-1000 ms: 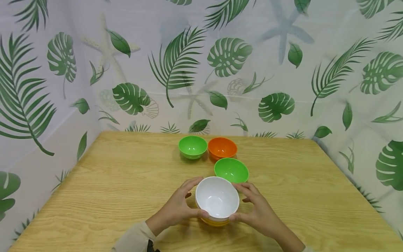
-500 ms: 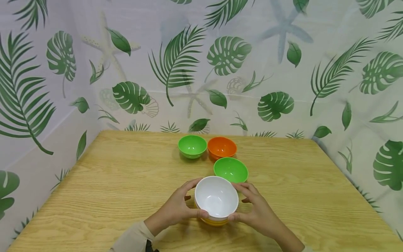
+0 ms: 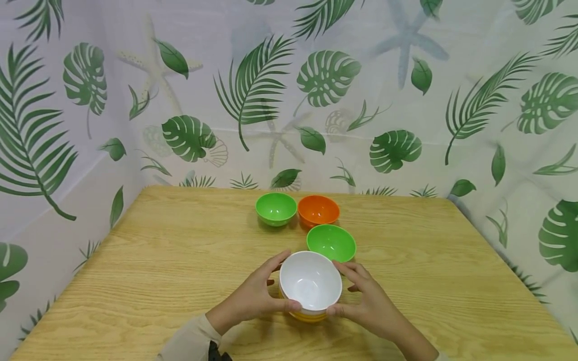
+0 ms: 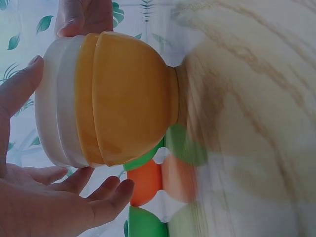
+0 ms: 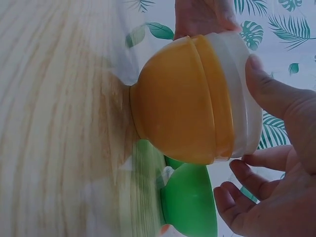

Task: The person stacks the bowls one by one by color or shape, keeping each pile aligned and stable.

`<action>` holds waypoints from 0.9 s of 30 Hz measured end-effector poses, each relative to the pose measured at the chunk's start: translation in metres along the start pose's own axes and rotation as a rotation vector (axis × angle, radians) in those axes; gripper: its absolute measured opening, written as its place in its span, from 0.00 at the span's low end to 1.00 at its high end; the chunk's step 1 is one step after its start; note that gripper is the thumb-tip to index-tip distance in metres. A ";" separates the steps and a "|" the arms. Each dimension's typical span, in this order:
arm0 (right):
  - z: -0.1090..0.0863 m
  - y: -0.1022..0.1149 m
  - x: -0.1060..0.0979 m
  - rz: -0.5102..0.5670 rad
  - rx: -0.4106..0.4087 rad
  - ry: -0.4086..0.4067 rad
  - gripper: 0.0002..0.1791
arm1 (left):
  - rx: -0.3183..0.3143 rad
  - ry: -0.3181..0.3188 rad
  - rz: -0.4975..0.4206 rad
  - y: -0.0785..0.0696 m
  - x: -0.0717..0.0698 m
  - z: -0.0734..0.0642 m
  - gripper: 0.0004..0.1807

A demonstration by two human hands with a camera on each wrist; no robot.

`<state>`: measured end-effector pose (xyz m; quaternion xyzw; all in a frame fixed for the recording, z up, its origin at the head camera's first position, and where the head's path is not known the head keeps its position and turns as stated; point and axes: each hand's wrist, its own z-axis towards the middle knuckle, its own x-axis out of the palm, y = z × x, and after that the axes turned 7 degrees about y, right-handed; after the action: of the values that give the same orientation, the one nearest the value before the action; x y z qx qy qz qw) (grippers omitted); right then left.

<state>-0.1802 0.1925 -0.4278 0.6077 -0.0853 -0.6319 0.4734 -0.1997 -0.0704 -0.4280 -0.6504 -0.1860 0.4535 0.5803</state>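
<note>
Currently white bowls point(image 3: 310, 281), stacked on yellow bowls point(image 4: 131, 101), are gripped between left hand point(image 3: 254, 297) and right hand point(image 3: 369, 302). Near green bowl point(image 3: 331, 242) is set just beyond; orange bowl point(image 3: 318, 211), far green bowl point(image 3: 276, 209) farther. Wood tabletop point(image 3: 180, 250) is spread wide either side of the hands, far edge bounded by leaf-print cloth point(image 3: 271, 90).

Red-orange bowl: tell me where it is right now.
In the head view, the red-orange bowl stands near the far edge of the table, just right of the farther green bowl and behind the nearer green bowl.
</note>
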 end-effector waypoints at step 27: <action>0.014 0.017 -0.043 0.155 0.161 -0.234 0.15 | 0.108 -0.221 -0.042 -0.042 -0.041 0.031 0.16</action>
<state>-0.1917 0.2078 -0.3833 0.5575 -0.2368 -0.6511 0.4573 -0.2338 -0.0733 -0.3716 -0.5600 -0.2378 0.5195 0.6000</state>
